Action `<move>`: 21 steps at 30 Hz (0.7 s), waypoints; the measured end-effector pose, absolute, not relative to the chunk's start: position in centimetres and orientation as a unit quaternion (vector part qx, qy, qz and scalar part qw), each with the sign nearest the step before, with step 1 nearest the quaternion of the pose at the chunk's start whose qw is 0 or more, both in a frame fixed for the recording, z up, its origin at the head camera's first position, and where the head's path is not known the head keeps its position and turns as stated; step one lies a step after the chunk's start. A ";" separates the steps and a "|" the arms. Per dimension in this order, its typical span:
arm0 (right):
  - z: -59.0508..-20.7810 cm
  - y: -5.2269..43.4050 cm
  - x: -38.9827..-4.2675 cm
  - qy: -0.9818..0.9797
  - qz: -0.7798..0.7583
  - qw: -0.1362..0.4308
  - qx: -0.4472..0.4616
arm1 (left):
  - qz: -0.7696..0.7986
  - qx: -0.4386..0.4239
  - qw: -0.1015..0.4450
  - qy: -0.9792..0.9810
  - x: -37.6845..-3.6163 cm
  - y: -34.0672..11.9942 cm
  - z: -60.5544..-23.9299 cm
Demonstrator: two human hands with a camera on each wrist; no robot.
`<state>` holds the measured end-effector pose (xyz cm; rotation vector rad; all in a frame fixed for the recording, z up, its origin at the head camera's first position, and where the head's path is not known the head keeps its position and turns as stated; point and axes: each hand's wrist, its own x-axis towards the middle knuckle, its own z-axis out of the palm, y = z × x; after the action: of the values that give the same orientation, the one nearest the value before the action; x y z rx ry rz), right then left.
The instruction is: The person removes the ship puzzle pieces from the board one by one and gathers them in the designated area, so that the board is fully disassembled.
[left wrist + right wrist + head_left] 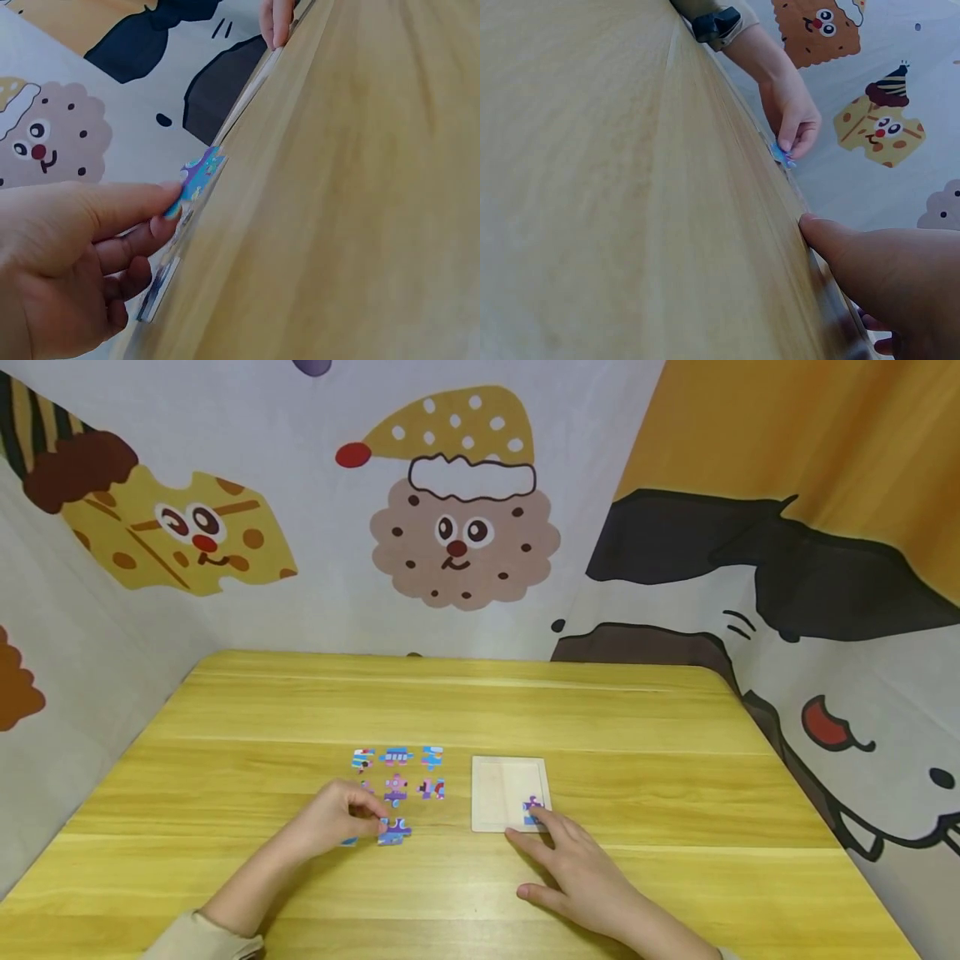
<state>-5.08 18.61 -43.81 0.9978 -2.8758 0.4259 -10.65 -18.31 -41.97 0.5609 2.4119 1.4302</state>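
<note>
My left hand (pixel 333 818) pinches a purple and blue jigsaw piece (pixel 394 833) between thumb and fingers, low over the table. In the left wrist view that jigsaw piece (pixel 199 177) is tilted up from the tabletop. My right hand (pixel 588 877) lies with fingers spread at the near right corner of a pale square puzzle tray (pixel 491 793). Its fingertips are at the tray's near edge and by a purple and blue jigsaw piece (pixel 532 808) set in that corner, partly covered by a finger.
Several loose jigsaw pieces lie in rows left of the tray, among them a pink and purple piece (pixel 395 787) and a blue piece (pixel 432 757). My left hand partly hides some. The wooden table (pixel 637 735) meets a cartoon-printed curtain (pixel 315 618) behind.
</note>
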 end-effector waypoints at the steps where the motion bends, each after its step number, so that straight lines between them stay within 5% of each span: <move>1: -43.8 18.6 -5.1 -0.935 0.138 0.034 0.324 | 0.489 0.197 0.134 0.839 -10.7 -18.3 -42.1; 21: -43.9 18.6 -5.1 -0.936 0.134 0.034 0.323 | 0.325 0.257 0.001 0.910 -10.2 -17.5 -42.2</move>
<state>-5.10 18.58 -43.90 0.9944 -2.8799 0.4110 -10.25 -17.46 -42.25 0.8066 2.8570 1.0218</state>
